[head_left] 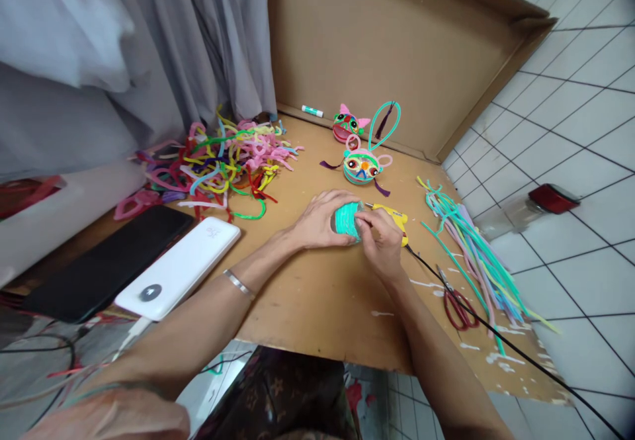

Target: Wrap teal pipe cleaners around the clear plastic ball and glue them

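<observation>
My left hand [325, 218] is wrapped around a cup-shaped piece [346, 220] covered in rows of teal pipe cleaner. At its right edge, the thumb and fingers of my right hand [380, 238] pinch together against the rim; what lies between them is too small to make out. Just behind my right hand, partly covered by it, lies a yellow glue gun [397, 218] with a black cord. Beyond both hands sits a teal animal-head ornament [362, 165] with pink loop ears and purple tassels, and a red one with pink ears [347, 126] stands behind it.
A tangled heap of coloured pipe cleaners [233, 155] lies at the left. Nearer me are a white power bank [178, 268] and a black phone-like slab [109, 261]. On the right are red-handled scissors [459, 308], straight pipe cleaners [476, 261] and a red-lidded jar [553, 198].
</observation>
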Demonstrator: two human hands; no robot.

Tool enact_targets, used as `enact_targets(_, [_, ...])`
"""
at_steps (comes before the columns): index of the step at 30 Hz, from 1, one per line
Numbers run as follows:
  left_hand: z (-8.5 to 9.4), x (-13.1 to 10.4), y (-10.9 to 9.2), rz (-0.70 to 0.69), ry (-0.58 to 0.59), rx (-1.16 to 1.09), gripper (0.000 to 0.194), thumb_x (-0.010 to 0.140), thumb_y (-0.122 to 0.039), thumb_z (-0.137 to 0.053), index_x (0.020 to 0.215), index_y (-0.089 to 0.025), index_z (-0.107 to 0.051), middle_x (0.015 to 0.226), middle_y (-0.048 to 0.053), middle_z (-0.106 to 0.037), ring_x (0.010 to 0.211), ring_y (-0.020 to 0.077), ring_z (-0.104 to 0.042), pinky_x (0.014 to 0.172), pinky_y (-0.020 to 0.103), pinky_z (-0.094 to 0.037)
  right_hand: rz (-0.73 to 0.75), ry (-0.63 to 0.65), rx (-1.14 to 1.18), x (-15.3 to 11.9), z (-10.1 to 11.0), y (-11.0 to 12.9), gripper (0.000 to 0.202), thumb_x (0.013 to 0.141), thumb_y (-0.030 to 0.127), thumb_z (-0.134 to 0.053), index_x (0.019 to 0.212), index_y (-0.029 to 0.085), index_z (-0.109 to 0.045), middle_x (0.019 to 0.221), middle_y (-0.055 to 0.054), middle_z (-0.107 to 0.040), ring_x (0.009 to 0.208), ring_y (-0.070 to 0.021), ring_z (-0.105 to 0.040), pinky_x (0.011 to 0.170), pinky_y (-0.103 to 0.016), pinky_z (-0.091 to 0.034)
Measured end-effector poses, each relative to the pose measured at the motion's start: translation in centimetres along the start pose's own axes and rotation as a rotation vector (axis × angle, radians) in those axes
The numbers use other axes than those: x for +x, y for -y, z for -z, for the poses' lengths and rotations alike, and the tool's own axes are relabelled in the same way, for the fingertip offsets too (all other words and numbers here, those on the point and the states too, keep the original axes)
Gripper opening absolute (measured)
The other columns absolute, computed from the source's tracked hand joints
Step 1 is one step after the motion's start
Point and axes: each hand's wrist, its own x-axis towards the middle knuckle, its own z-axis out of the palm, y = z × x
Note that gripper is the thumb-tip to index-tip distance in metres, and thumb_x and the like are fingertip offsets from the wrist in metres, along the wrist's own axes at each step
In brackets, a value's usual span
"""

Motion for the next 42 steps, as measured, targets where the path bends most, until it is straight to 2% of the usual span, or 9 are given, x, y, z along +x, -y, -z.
enact_targets(4, [0.0, -0.1, -0.1, -0.004, -0.028, -0.011, 0.083, 0.066, -0.044, -0.079, 0.139, -0.02, -0.047, 0.135, 0.014, -0.059, 0.124, 0.032, -0.057, 0.108, 0.05, -0.046, -0.011, 0.003, 0.016, 0.0, 0.0, 0.0, 0.021, 0.096, 0.027, -0.052, 0.087, 0.021, -0.07, 0.077, -0.003, -0.066, 0.074, -0.0171, -0.061, 0.072, -0.032, -0.049])
enact_targets(9, [0.3, 0.0, -0.3, -0.07, 0.006, -0.01, 0.064, 0.071, -0.045, -0.076, 0.126, -0.021, -0.056, 0.133, 0.014, -0.06, 0.128, 0.0318, -0.055, 0.111, 0.05, -0.044, -0.027, 0.017, 0.028, 0.1, 0.2, 0.1, 0.021, 0.096, 0.027, -0.052, 0.089, 0.022, -0.071, 0.079, -0.004, -0.068, 0.076, -0.0179, -0.063, 0.074, -0.034, -0.051])
enact_targets(12, [0.4, -0.1, -0.4, -0.06, 0.025, -0.009, 0.061, 0.072, -0.046, -0.076, 0.125, -0.022, -0.058, 0.134, 0.014, -0.06, 0.131, 0.0324, -0.055, 0.111, 0.05, -0.045, -0.031, 0.02, 0.026, 0.1, 0.1, 0.1, 0.02, 0.096, 0.027, -0.053, 0.09, 0.022, -0.071, 0.081, -0.004, -0.069, 0.078, -0.0182, -0.064, 0.075, -0.034, -0.051])
enact_targets(18, [0.3, -0.2, -0.3, -0.062, 0.01, -0.002, 0.062, 0.073, -0.046, -0.077, 0.127, -0.022, -0.059, 0.149, 0.017, -0.044, 0.14, 0.0351, -0.046, 0.111, 0.049, -0.046, -0.017, -0.028, 0.024, 0.0, -0.1, 0.1, 0.02, 0.096, 0.028, -0.053, 0.089, 0.022, -0.07, 0.079, -0.003, -0.068, 0.076, -0.0178, -0.064, 0.074, -0.033, -0.052])
enact_targets(23, [0.3, -0.2, -0.6, -0.096, 0.042, 0.023, 0.067, 0.072, -0.046, -0.078, 0.13, -0.02, -0.056, 0.14, 0.017, -0.052, 0.131, 0.0337, -0.054, 0.111, 0.049, -0.046, -0.036, -0.008, 0.025, 0.0, 0.0, 0.2, 0.02, 0.096, 0.028, -0.052, 0.089, 0.022, -0.07, 0.08, -0.003, -0.068, 0.077, -0.0178, -0.064, 0.076, -0.033, -0.051])
enact_targets(28, [0.0, -0.2, -0.7, -0.07, -0.013, -0.004, 0.061, 0.07, -0.04, -0.077, 0.125, -0.023, -0.058, 0.137, 0.014, -0.055, 0.128, 0.0321, -0.057, 0.108, 0.047, -0.048, -0.041, 0.001, 0.002, 0.0, 0.0, 0.2, 0.021, 0.096, 0.029, -0.052, 0.089, 0.022, -0.07, 0.08, -0.003, -0.068, 0.077, -0.0179, -0.064, 0.074, -0.033, -0.051])
enact_targets(36, [-1.2, -0.5, -0.3, -0.057, -0.095, -0.05, 0.061, 0.069, -0.04, -0.078, 0.124, -0.021, -0.06, 0.139, 0.014, -0.054, 0.128, 0.0306, -0.057, 0.109, 0.047, -0.048, -0.005, -0.019, 0.0, 0.1, 0.2, 0.5, 0.02, 0.096, 0.026, -0.052, 0.087, 0.022, -0.069, 0.079, -0.004, -0.067, 0.077, -0.018, -0.062, 0.074, -0.033, -0.051])
enact_targets(39, [-1.4, -0.6, -0.4, -0.069, -0.102, -0.052, 0.06, 0.07, -0.039, -0.077, 0.124, -0.02, -0.06, 0.138, 0.014, -0.055, 0.13, 0.0306, -0.056, 0.109, 0.046, -0.048, -0.07, -0.051, 0.043, 0.1, 0.2, 0.6, 0.016, 0.093, 0.026, -0.054, 0.088, 0.022, -0.068, 0.078, -0.002, -0.066, 0.073, -0.0169, -0.061, 0.072, -0.032, -0.051])
enact_targets(42, [-1.4, -0.6, -0.5, -0.068, -0.107, -0.044, 0.058, 0.07, -0.039, -0.077, 0.123, -0.02, -0.061, 0.138, 0.015, -0.055, 0.13, 0.0311, -0.056, 0.109, 0.046, -0.048, -0.222, -0.103, 0.118, 0.0, -0.1, 0.8, 0.011, 0.087, 0.028, -0.059, 0.092, 0.022, -0.067, 0.078, 0.0, -0.067, 0.068, -0.0151, -0.059, 0.071, -0.032, -0.051])
